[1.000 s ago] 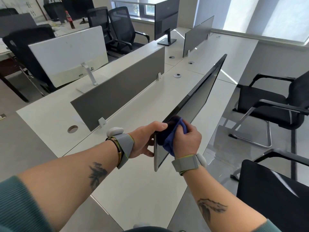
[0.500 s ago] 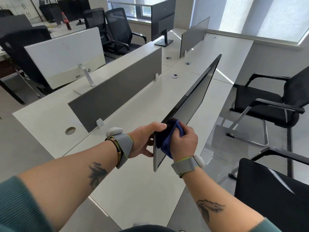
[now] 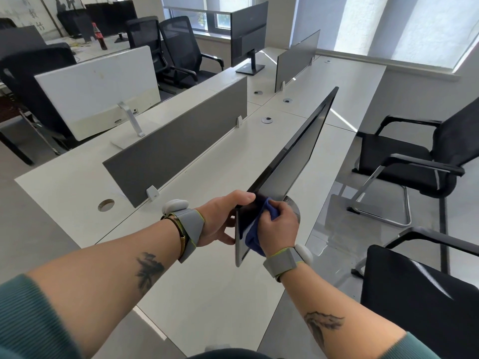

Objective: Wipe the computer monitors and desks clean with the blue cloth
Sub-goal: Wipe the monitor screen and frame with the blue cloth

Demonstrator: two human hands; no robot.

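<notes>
Head: right hand grips blue cloth on monitor; wall writing blurred.

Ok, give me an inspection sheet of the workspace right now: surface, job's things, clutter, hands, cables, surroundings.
Surface: white desk with a round cable hole.
Job's things: black monitor seen nearly edge-on; blue cloth against its screen at the near end.
Clutter: cola bottle on a far desk.
Hands: left hand grips the monitor's near edge; right hand holds the cloth.
Cables: nothing seen.
Surroundings: grey divider, white monitor beyond it, black chair to the right, windows with blinds.
</notes>
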